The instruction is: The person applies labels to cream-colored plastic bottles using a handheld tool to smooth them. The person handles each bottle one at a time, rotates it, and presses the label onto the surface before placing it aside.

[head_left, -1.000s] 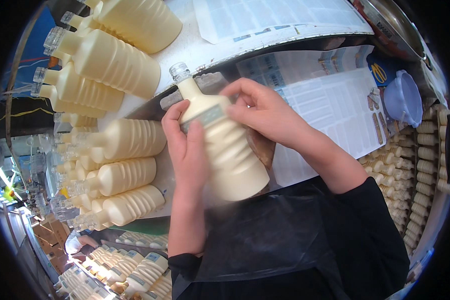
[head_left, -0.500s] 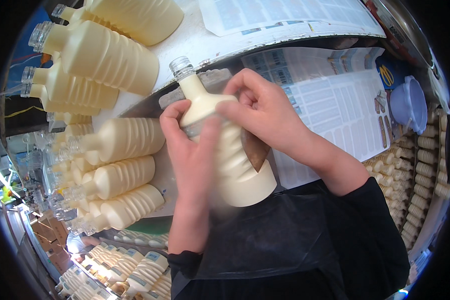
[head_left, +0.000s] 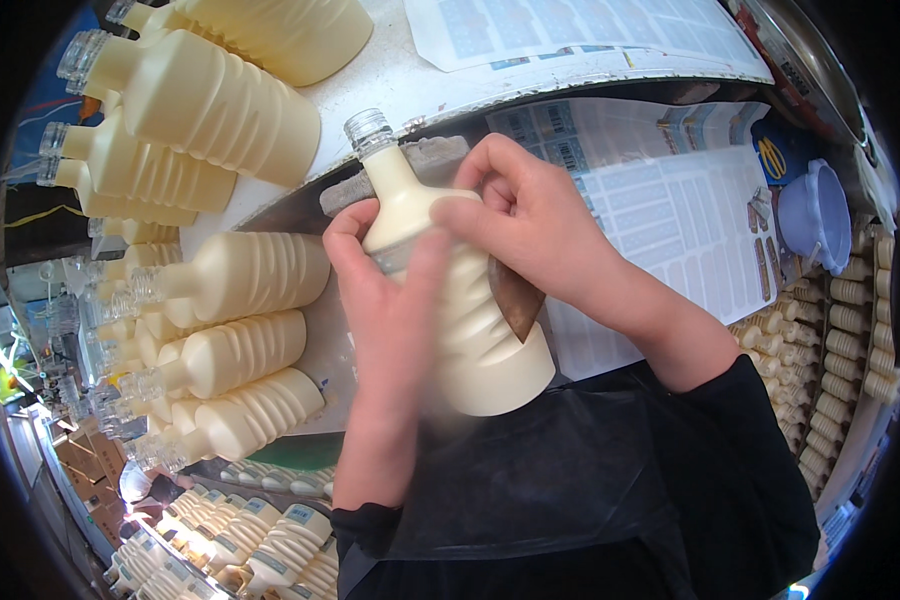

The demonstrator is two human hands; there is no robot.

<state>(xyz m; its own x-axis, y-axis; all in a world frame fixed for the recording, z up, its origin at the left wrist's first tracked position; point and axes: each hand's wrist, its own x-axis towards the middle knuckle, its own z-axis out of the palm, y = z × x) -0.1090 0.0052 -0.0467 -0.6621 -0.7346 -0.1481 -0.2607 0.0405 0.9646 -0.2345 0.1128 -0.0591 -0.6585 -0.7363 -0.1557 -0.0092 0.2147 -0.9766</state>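
At the left, plain bottles [head_left: 265, 280] lay stacked on their sides, necks outward, perhaps so that they would not topple and stayed within the left hand's reach; below them were bottles [head_left: 295, 545] with labels on. The left hand [head_left: 375, 310] was clamped on the bottle [head_left: 495, 370] in the middle, fingers curled at its shoulder and blurred thumb across the strip [head_left: 398, 258], seemingly to steady and press it. That bottle leaned with its neck up-left and its base near the apron [head_left: 530, 465], which likely kept the shoulder between both hands. The right hand [head_left: 535, 215] had its thumb against the shoulder and its fingers curled; I could not tell whether they pinched anything. Further right, sheets [head_left: 670, 230] lay flat just beside that hand, presumably for easy reach, with a bucket [head_left: 815, 215] beyond.
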